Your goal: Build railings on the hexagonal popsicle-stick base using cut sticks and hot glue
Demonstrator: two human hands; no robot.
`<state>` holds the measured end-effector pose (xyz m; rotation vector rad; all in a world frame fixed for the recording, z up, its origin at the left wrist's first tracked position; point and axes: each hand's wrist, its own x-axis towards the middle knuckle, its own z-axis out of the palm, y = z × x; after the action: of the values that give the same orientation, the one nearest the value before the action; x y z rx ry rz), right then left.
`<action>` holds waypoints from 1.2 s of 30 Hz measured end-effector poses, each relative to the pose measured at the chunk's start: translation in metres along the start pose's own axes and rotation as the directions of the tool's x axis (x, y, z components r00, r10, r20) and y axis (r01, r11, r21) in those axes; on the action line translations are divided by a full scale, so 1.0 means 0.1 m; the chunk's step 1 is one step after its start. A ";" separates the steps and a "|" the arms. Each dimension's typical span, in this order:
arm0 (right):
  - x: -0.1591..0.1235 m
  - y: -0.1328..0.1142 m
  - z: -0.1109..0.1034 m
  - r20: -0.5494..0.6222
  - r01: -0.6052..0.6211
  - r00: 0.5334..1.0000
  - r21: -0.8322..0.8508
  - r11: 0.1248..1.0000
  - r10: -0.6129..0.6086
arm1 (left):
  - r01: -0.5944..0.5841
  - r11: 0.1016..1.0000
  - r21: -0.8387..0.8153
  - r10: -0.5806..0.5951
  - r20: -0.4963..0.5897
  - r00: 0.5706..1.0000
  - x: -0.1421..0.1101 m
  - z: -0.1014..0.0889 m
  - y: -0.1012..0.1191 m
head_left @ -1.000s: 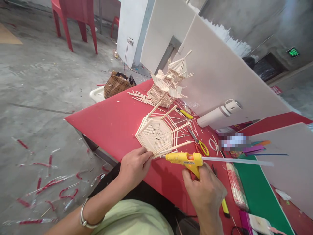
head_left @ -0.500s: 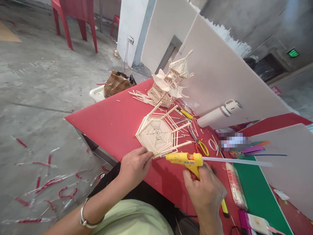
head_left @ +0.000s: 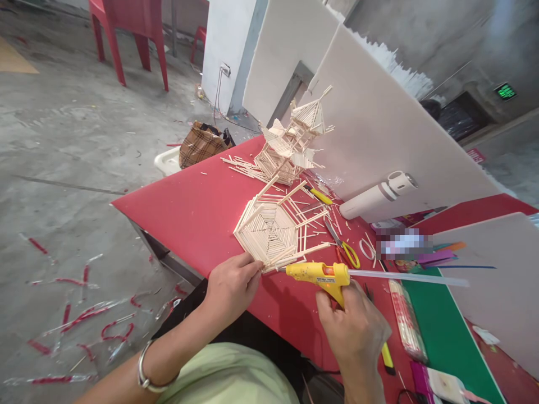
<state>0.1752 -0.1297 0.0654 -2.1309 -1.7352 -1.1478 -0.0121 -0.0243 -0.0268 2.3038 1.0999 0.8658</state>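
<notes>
Stick frame: on red surface | left hand: grip pinches its near corner | right hand: grip closed round glue gun

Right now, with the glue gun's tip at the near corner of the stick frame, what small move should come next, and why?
The right hand should probably ease the glue gun straight back while the left hand steadies the corner of the stick frame: the gun's tip sits close to the left fingertips. Whether glue is out is too small to see.
</notes>
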 end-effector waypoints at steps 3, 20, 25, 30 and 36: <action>0.01 -0.01 -0.01 -0.003 -0.002 1.000 0.003 1.000 0.002 | 0.000 1.000 -0.003 0.000 -0.001 1.000 0.00 0.01 0.00; 0.05 -0.02 -0.01 -0.012 0.016 1.000 -0.019 1.000 -0.016 | -0.008 1.000 -0.009 0.008 0.001 1.000 0.00 -0.02 0.01; 0.04 -0.02 0.01 0.000 0.002 1.000 -0.029 1.000 -0.002 | -0.009 1.000 -0.010 0.009 0.007 1.000 0.01 -0.03 0.01; 0.02 -0.01 0.03 -0.006 -0.002 1.000 -0.030 1.000 0.002 | -0.011 1.000 -0.013 0.010 -0.008 1.000 0.00 -0.01 0.00; 0.00 0.00 0.04 -0.006 -0.020 1.000 -0.006 1.000 0.020 | -0.007 1.000 -0.012 0.007 -0.023 1.000 -0.01 0.01 -0.01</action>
<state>0.1766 -0.1277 0.0625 -2.1413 -1.7056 -1.1543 -0.0128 -0.0247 -0.0282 2.2943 1.0940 0.9016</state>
